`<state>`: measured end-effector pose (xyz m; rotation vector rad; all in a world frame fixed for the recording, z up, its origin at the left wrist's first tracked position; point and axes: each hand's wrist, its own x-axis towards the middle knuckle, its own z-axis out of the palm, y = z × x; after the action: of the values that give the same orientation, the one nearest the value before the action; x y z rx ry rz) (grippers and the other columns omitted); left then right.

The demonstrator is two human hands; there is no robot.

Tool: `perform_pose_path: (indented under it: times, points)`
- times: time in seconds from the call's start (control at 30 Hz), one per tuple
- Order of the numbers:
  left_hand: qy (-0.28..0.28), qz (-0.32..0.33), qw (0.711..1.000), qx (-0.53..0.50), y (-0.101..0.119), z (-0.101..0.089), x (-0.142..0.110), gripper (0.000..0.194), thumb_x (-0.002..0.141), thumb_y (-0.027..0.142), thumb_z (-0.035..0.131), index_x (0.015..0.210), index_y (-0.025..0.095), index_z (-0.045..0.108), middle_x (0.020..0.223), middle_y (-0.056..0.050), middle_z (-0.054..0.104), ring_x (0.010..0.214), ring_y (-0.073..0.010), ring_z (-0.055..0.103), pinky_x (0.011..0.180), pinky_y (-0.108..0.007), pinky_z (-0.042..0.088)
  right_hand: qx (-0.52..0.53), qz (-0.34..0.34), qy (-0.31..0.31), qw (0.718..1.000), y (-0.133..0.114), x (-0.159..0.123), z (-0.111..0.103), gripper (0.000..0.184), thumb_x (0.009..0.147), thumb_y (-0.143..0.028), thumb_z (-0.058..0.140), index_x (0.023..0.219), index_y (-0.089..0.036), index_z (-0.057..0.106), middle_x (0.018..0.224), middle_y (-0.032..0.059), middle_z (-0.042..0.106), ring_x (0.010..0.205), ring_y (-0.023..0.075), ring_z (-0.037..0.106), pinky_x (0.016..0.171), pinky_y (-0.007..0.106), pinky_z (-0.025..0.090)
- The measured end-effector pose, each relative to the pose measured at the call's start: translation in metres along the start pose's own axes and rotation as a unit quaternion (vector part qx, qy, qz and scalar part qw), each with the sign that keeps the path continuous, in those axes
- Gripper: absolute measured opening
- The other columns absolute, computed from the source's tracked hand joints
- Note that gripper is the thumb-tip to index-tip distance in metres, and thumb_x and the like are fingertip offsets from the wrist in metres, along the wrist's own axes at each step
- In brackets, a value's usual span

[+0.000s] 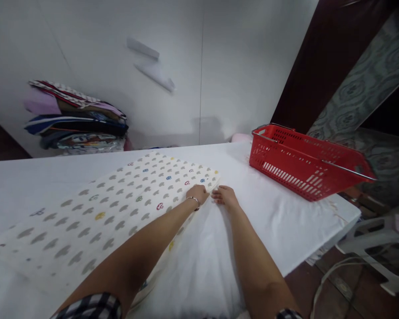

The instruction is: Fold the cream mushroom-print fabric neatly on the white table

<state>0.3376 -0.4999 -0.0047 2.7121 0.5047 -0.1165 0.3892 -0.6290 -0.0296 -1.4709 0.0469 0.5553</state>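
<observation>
A white cloth printed with grey mushroom-like shapes and a few coloured ones (126, 195) lies spread flat across the table. My left hand (197, 193), with a bracelet at the wrist, is closed on the right corner of this printed cloth. Just to its right, my right hand (225, 196) touches the same corner area, fingers stretched out and slightly apart. Plain white fabric (199, 261) runs in soft folds from beneath both hands toward my body. The fingertips of my left hand are partly hidden.
The white-covered table (266, 212) stands against a pale wall. On its right side sits a red plastic basket (292, 164) with metal handles. A pile of folded cloths (80, 117) is at the back left. A pale plastic stool (375, 243) stands beyond the table's right edge.
</observation>
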Motion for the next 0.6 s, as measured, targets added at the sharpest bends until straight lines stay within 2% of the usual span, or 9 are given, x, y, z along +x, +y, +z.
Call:
perform_pose_path:
  times: [0.1,0.2,0.4,0.5,0.6]
  points:
    - [0.009,-0.001,1.0,-0.005,0.0,0.0,-0.002,0.024,0.073,0.039,0.052,0.084,0.022,0.065,0.102,-0.007,0.062,0.085,-0.0197,0.061,0.072,-0.029,0.046,-0.025,0.009,-0.037,0.999,-0.001,-0.005,0.003,0.013,0.077,-0.021,0.051,0.086,-0.012,0.054,0.072,0.0068,0.063,0.051,0.0135,0.061,0.041,0.021,0.047]
    - [0.018,0.002,1.0,0.003,0.002,0.001,-0.003,0.022,0.071,0.034,0.054,0.085,0.021,0.065,0.101,-0.008,0.063,0.089,-0.0205,0.06,0.074,-0.029,0.046,-0.043,0.011,-0.054,0.998,-0.002,-0.009,0.007,0.008,0.074,-0.018,0.052,0.074,-0.011,0.055,0.066,0.0054,0.062,0.042,0.011,0.057,0.037,0.02,0.044]
    - [-0.009,-0.016,1.0,-0.018,0.002,-0.003,-0.002,0.019,0.071,0.029,0.055,0.084,0.02,0.066,0.095,-0.007,0.066,0.083,-0.018,0.062,0.069,-0.025,0.047,-0.077,0.003,-0.05,0.996,-0.004,-0.014,0.011,0.005,0.071,-0.017,0.053,0.07,-0.013,0.056,0.054,-0.0002,0.059,0.033,0.0061,0.047,0.032,0.016,0.036]
    - [-0.021,-0.018,0.999,-0.025,0.002,-0.005,-0.001,0.017,0.07,0.026,0.056,0.08,0.019,0.066,0.088,-0.008,0.067,0.077,-0.0185,0.063,0.065,-0.026,0.048,-0.093,-0.001,-0.048,0.995,-0.004,-0.015,0.012,0.007,0.07,-0.017,0.052,0.066,-0.013,0.056,0.052,-0.0004,0.059,0.032,0.0058,0.045,0.03,0.016,0.031]
    - [-0.014,-0.016,0.999,-0.033,0.002,-0.004,-0.001,0.017,0.069,0.026,0.056,0.081,0.019,0.066,0.089,-0.007,0.067,0.078,-0.0198,0.063,0.066,-0.029,0.049,-0.109,-0.01,-0.042,0.993,-0.002,-0.013,0.014,0.01,0.071,-0.019,0.051,0.064,-0.014,0.056,0.053,0.0001,0.061,0.032,0.0057,0.045,0.03,0.016,0.031]
